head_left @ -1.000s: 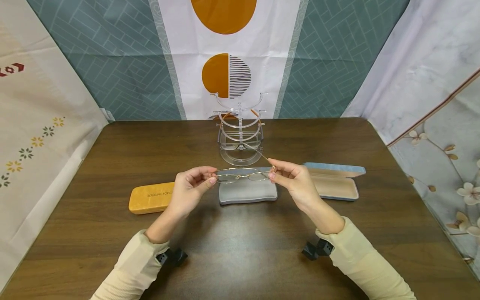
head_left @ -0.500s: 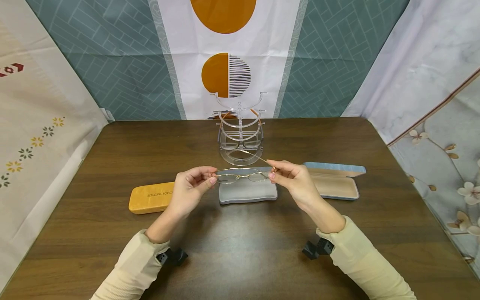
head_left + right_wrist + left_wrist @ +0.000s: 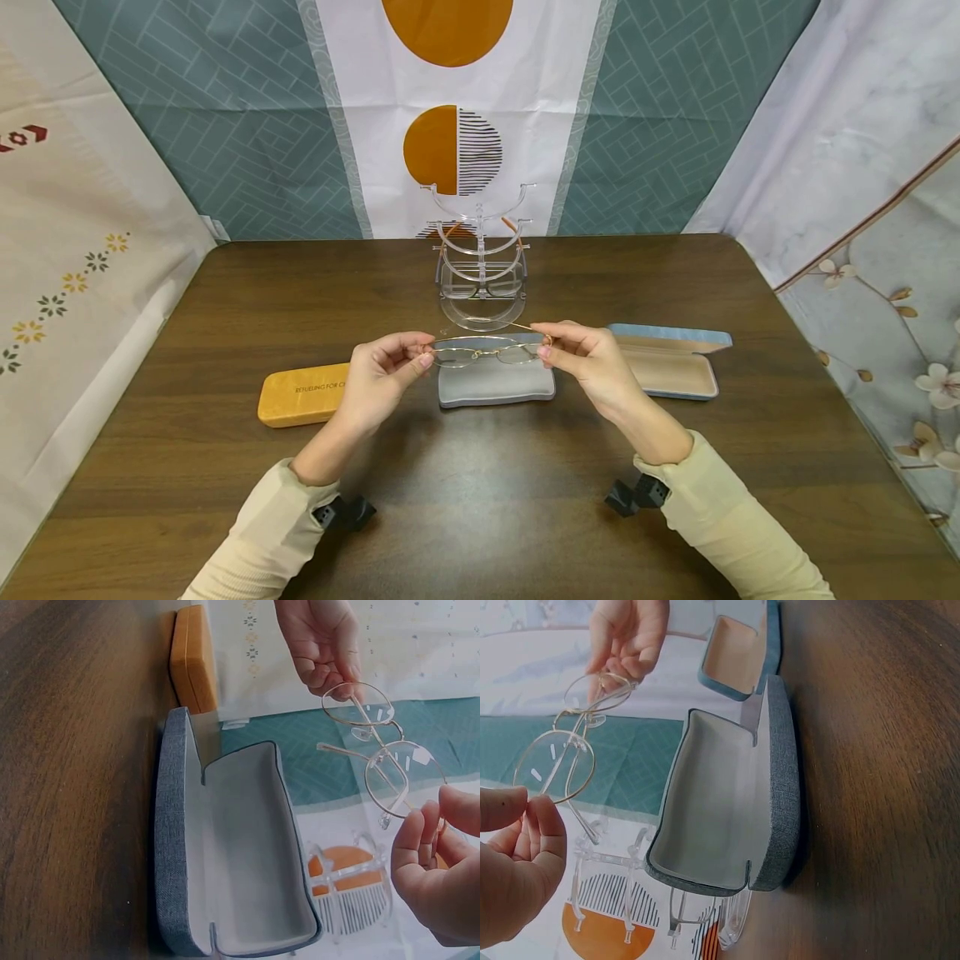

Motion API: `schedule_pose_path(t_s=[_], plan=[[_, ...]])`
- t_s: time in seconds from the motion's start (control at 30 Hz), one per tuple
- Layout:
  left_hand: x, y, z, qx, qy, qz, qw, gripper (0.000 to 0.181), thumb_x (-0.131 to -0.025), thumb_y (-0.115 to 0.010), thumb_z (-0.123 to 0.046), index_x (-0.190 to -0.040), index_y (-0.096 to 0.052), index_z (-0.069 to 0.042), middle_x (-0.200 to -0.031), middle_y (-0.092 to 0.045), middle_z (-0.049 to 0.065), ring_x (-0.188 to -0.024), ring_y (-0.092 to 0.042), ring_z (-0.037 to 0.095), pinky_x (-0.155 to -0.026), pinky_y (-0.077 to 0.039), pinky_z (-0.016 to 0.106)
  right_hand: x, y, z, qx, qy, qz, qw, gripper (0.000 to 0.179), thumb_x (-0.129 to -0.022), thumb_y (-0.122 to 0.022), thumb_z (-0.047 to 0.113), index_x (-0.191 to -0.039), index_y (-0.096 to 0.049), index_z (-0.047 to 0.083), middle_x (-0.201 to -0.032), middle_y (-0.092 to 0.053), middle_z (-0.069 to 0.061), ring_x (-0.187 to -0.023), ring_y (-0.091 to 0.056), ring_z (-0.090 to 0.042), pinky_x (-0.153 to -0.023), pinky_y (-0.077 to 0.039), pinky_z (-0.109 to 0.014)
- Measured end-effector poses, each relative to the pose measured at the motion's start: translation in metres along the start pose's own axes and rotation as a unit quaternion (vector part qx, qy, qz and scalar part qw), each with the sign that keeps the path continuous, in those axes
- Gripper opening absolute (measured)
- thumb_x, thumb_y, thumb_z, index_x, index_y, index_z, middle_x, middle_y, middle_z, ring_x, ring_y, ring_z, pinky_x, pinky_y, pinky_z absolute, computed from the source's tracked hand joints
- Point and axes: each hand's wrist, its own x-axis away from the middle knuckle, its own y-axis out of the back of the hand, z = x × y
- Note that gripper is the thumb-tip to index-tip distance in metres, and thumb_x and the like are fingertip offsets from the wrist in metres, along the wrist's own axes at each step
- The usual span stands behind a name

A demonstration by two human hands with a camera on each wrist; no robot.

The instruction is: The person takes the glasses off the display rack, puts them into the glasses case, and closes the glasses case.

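My two hands hold a pair of thin gold-rimmed eyeglasses [image 3: 486, 353] up between them, level with each other. My left hand [image 3: 382, 373] pinches the left end of the frame between thumb and fingers. At the other end, my right hand [image 3: 588, 360] grips the hinge area, its index finger on the right temple arm, which angles inward behind the lenses. The left temple arm lies folded across the back. Behind and below the eyeglasses, a grey glasses case [image 3: 497, 387] rests on the table; the left wrist view shows its pale lining [image 3: 709, 802] and raised lid.
A yellow glasses case [image 3: 300, 397] lies shut at the left, partly behind my left hand. To the right stands an open light-blue case [image 3: 675, 377] with beige lining. A clear tiered display stand [image 3: 482, 321] holding other eyeglasses is at the back of the wooden table [image 3: 472, 517].
The right temple arm has swung inward, from pointing away toward the stand to lying closer behind the lenses. Both hands and the frame have stayed nearly in place.
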Motion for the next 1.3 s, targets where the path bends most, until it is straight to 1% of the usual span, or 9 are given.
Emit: schedule_pose_path(t_s=[0.17, 0.27, 0.33, 0.43, 0.5, 0.67, 0.9, 1.1, 1.3], plan=[[0.0001, -0.0005, -0.0005, 0.001, -0.001, -0.001, 1.0, 0.019, -0.078, -0.06, 0.015, -0.098, -0.06, 0.017, -0.082, -0.059, 0.029, -0.069, -0.057, 0.009, -0.063, -0.051, 0.02, 0.0001, 0.0003, -0.0003, 0.003, 0.007, 0.007, 0.9999, 0.041, -0.082, -0.064, 0.0, -0.115, -0.049, -0.02, -0.085, -0.054, -0.002, -0.074, -0.053, -0.012, -0.067, -0.048, -0.021], [0.0, -0.0005, -0.001, 0.002, -0.002, -0.003, 1.0, 0.02, -0.078, -0.06, 0.016, -0.097, -0.059, 0.018, -0.081, -0.06, 0.026, -0.069, -0.057, 0.009, -0.063, -0.051, 0.02, 0.0003, 0.0005, -0.0004, 0.001, 0.011, 0.011, 0.9999, 0.041, -0.081, -0.067, 0.005, -0.114, -0.053, -0.016, -0.085, -0.053, -0.004, -0.073, -0.053, -0.012, -0.067, -0.048, -0.021], [-0.0001, -0.0007, -0.0013, 0.002, -0.001, -0.003, 1.0, 0.019, -0.078, -0.06, 0.016, -0.097, -0.06, 0.017, -0.081, -0.06, 0.024, -0.069, -0.057, 0.009, -0.063, -0.051, 0.02, 0.0006, 0.0008, -0.0001, 0.001, 0.01, 0.012, 0.9999, 0.033, -0.081, -0.068, 0.007, -0.111, -0.061, -0.006, -0.085, -0.053, -0.005, -0.073, -0.053, -0.013, -0.067, -0.048, -0.022], [0.0, -0.001, -0.0016, 0.003, 0.0, -0.003, 1.0, 0.019, -0.078, -0.06, 0.015, -0.097, -0.06, 0.017, -0.081, -0.06, 0.025, -0.069, -0.057, 0.009, -0.064, -0.051, 0.02, 0.0009, 0.0012, 0.0005, 0.004, 0.007, 0.012, 0.9999, 0.024, -0.082, -0.067, 0.007, -0.106, -0.067, 0.008, -0.085, -0.054, -0.004, -0.073, -0.053, -0.013, -0.067, -0.048, -0.021], [0.0001, -0.0013, -0.0016, 0.003, 0.001, -0.003, 1.0, 0.019, -0.078, -0.06, 0.015, -0.097, -0.06, 0.016, -0.082, -0.059, 0.025, -0.069, -0.057, 0.01, -0.064, -0.051, 0.02, 0.0009, 0.0014, 0.0012, 0.008, 0.007, 0.015, 0.9998, 0.024, -0.083, -0.066, 0.005, -0.107, -0.067, 0.006, -0.086, -0.054, -0.004, -0.073, -0.053, -0.013, -0.066, -0.047, -0.021], [0.0, -0.0019, -0.0015, 0.005, 0.005, -0.003, 1.0, 0.02, -0.078, -0.06, 0.015, -0.098, -0.059, 0.018, -0.082, -0.06, 0.024, -0.069, -0.057, 0.01, -0.064, -0.051, 0.02, 0.0009, 0.0025, 0.0027, 0.021, 0.01, 0.021, 0.9995, 0.031, -0.084, -0.063, 0.003, -0.111, -0.058, -0.011, -0.086, -0.055, -0.004, -0.072, -0.053, -0.013, -0.066, -0.048, -0.022], [-0.0004, -0.0021, -0.0015, 0.008, 0.013, 0.001, 0.9999, 0.019, -0.079, -0.059, 0.015, -0.098, -0.059, 0.018, -0.082, -0.059, 0.025, -0.07, -0.057, 0.01, -0.065, -0.052, 0.021, 0.0007, 0.0042, 0.0018, 0.031, 0.001, 0.022, 0.9993, 0.023, -0.084, -0.059, -0.005, -0.107, -0.064, -0.004, -0.084, -0.057, 0.0, -0.071, -0.053, -0.014, -0.066, -0.048, -0.025], [-0.0001, -0.0017, -0.0009, 0.013, 0.018, 0.003, 0.9998, 0.019, -0.079, -0.059, 0.014, -0.098, -0.059, 0.018, -0.08, -0.06, 0.022, -0.07, -0.058, 0.012, -0.064, -0.052, 0.022, 0.0001, 0.0052, 0.0014, 0.039, -0.01, 0.023, 0.9989, 0.023, -0.085, -0.057, -0.006, -0.108, -0.06, -0.01, -0.084, -0.059, 0.002, -0.071, -0.055, -0.013, -0.066, -0.048, -0.025], [0.0, 0.0, 0.0002, 0.016, 0.02, 0.012, 0.9996, 0.019, -0.081, -0.059, 0.012, -0.099, -0.059, 0.018, -0.079, -0.059, 0.024, -0.068, -0.059, 0.012, -0.064, -0.052, 0.023, -0.0011, 0.0061, 0.0011, 0.056, -0.028, 0.023, 0.9978, 0.028, -0.086, -0.056, -0.005, -0.111, -0.053, -0.018, -0.085, -0.062, 0.005, -0.07, -0.055, -0.014, -0.067, -0.048, -0.028]])
